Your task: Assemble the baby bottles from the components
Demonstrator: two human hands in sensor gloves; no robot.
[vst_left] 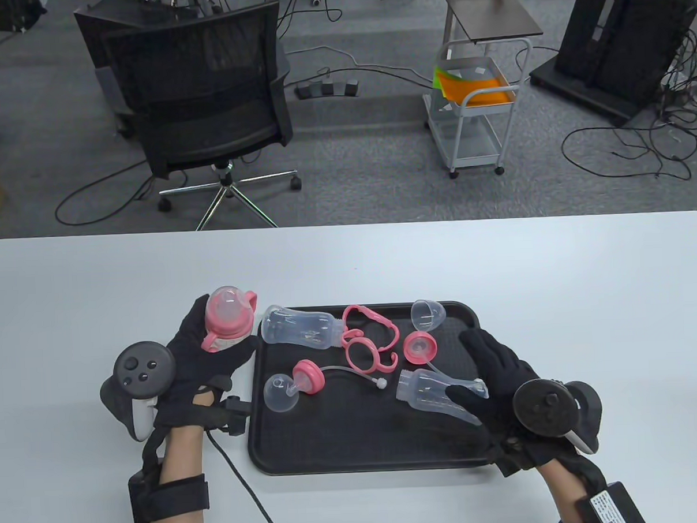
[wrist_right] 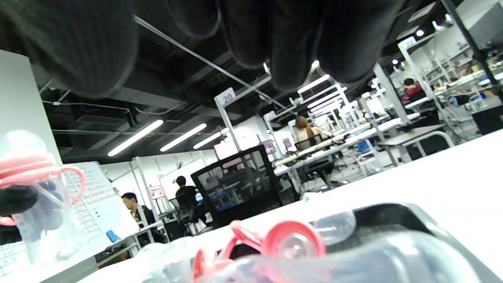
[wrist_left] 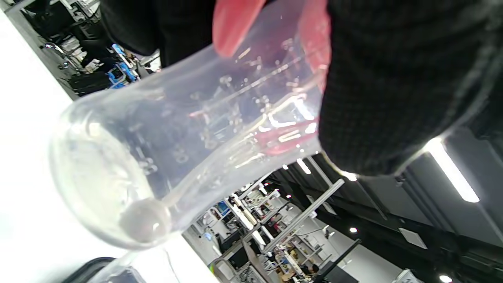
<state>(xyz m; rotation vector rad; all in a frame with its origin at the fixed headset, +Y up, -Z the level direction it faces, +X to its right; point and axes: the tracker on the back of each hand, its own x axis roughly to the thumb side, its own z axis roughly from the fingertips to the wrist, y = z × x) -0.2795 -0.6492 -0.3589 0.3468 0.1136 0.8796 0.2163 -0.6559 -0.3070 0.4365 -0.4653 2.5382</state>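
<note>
My left hand (vst_left: 200, 360) grips an assembled baby bottle (vst_left: 228, 317) with pink collar, handles and clear cap, left of the black tray (vst_left: 356, 446). In the left wrist view its clear body (wrist_left: 165, 149) with a straw weight inside fills the frame. My right hand (vst_left: 492, 382) hovers open over a clear bottle body (vst_left: 432, 393) lying in the tray, thumb touching it. Also in the tray: another clear bottle body (vst_left: 299, 327), pink handle rings (vst_left: 369, 341), a pink nipple collar (vst_left: 420, 348), a clear cap (vst_left: 427, 314), and a pink collar with straw (vst_left: 308, 377) beside a clear cap (vst_left: 280, 393).
The tray sits on a white table (vst_left: 557, 275). A black office chair (vst_left: 203, 100) and a white cart (vst_left: 474, 106) stand beyond the far edge. A cable (vst_left: 242, 480) runs from my left wrist across the table.
</note>
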